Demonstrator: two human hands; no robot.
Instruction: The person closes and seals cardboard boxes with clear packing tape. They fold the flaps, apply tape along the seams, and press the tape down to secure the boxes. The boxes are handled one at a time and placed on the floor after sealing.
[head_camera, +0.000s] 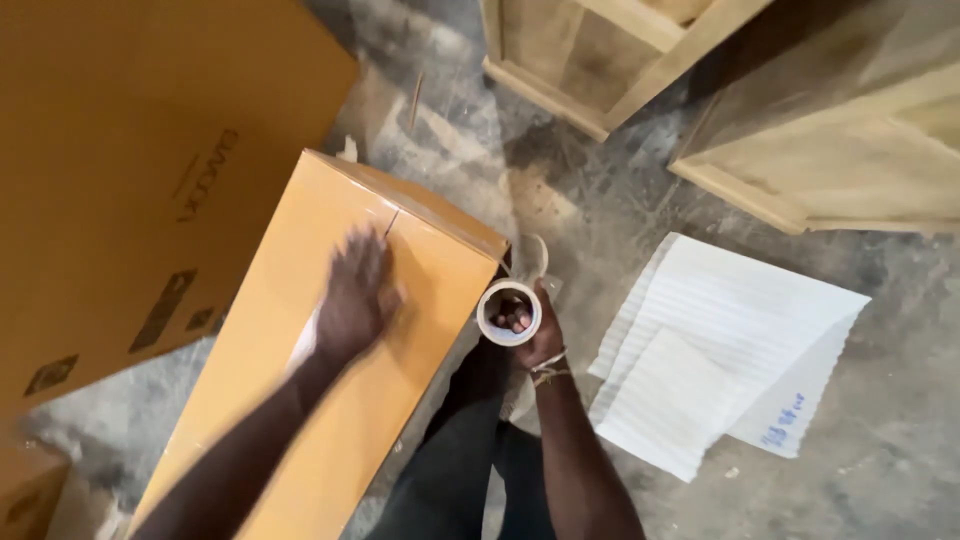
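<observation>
Left hand (355, 295) lies open and flat on the long cardboard box (330, 350), pressing its seam. Right hand (535, 330), beside the box, grips a tape roll (508, 312), fingers through the core.

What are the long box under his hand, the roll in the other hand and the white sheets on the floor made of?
The long box looks like plain brown cardboard, matte, with a flap seam on top. The roll in the right hand seems to be packing tape on a pale ring core; its film is too blurred to judge. The white sheets look like thin ribbed foam wrap, soft and folded over.
</observation>
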